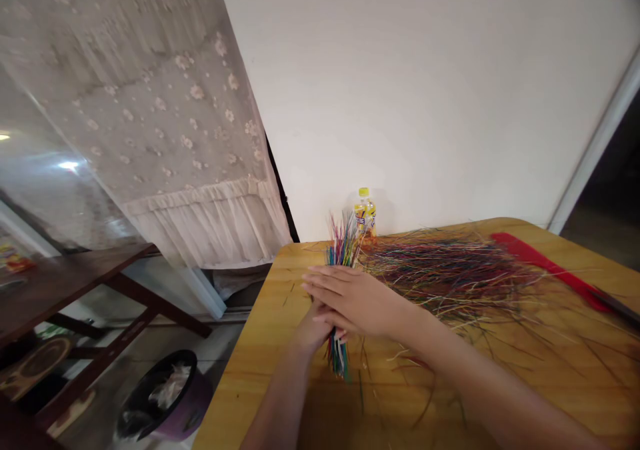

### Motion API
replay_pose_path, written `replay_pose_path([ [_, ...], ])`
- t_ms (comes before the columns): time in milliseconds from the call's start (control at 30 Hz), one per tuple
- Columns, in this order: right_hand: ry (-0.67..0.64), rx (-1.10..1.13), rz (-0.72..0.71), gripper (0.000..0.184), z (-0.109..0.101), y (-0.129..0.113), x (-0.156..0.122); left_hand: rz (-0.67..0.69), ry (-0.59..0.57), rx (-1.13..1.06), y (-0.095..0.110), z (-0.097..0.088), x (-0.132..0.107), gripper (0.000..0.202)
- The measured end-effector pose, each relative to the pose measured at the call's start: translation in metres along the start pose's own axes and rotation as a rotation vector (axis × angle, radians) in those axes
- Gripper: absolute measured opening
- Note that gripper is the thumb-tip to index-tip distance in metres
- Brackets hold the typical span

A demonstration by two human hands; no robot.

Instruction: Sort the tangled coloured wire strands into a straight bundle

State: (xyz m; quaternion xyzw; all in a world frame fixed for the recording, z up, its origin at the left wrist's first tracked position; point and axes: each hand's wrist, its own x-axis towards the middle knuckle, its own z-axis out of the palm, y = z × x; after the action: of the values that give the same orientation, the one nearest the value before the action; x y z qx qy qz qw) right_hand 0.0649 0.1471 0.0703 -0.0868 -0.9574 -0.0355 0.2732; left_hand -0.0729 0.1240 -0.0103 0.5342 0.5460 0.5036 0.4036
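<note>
An upright bundle of thin coloured wires stands over the near left part of the wooden table, its strands fanning out at the top. My left hand is closed around the bundle's lower half, and most of its fingers are hidden. Across the front lies my right hand, its fingers wrapped over the bundle and over my left hand. Bundle ends in green, blue and white stick out below both hands. Right of them, a large loose pile of similar wires spreads across the table.
A plastic bottle with a yellow cap stands by the wall at the table's back edge. A long flat red object with a dark end lies at right. A bin stands on the floor at left, near a dark wooden table.
</note>
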Motion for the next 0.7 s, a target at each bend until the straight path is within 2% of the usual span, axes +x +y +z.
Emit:
replay_pose_path([
  [167,0.024,0.134,0.039,0.042,0.009,0.009,-0.005,0.002,-0.099,-0.154,0.000,0.007,0.002,0.006],
  [267,0.076,0.310,0.026,0.038,0.005,0.011,-0.007,-0.029,-0.162,-0.190,0.011,0.010,0.002,0.019],
  [333,0.187,0.476,0.061,0.033,0.003,0.016,-0.012,-0.058,-0.176,-0.248,0.020,0.012,0.003,0.026],
  [400,0.420,0.636,0.229,0.028,0.006,0.026,-0.017,-0.108,-0.153,-0.361,0.026,0.013,0.006,0.030],
  [467,0.695,0.742,0.526,0.025,0.013,0.038,-0.021,-0.192,-0.137,-0.501,0.028,0.012,0.009,0.035],
  [500,0.767,0.788,0.682,0.027,0.018,0.043,-0.023,-0.237,-0.137,-0.551,0.028,0.012,0.011,0.036],
  [533,0.750,0.851,0.811,0.030,0.024,0.047,-0.023,-0.275,-0.136,-0.580,0.027,0.011,0.012,0.037],
  [567,0.658,0.933,0.904,0.033,0.030,0.049,-0.024,-0.304,-0.132,-0.596,0.026,0.011,0.013,0.036],
  [667,0.197,1.203,0.981,0.039,0.049,0.049,-0.021,-0.338,-0.093,-0.611,0.019,0.011,0.016,0.025],
  [700,0.113,1.255,0.993,0.040,0.054,0.048,-0.021,-0.339,-0.079,-0.617,0.018,0.012,0.016,0.020],
])
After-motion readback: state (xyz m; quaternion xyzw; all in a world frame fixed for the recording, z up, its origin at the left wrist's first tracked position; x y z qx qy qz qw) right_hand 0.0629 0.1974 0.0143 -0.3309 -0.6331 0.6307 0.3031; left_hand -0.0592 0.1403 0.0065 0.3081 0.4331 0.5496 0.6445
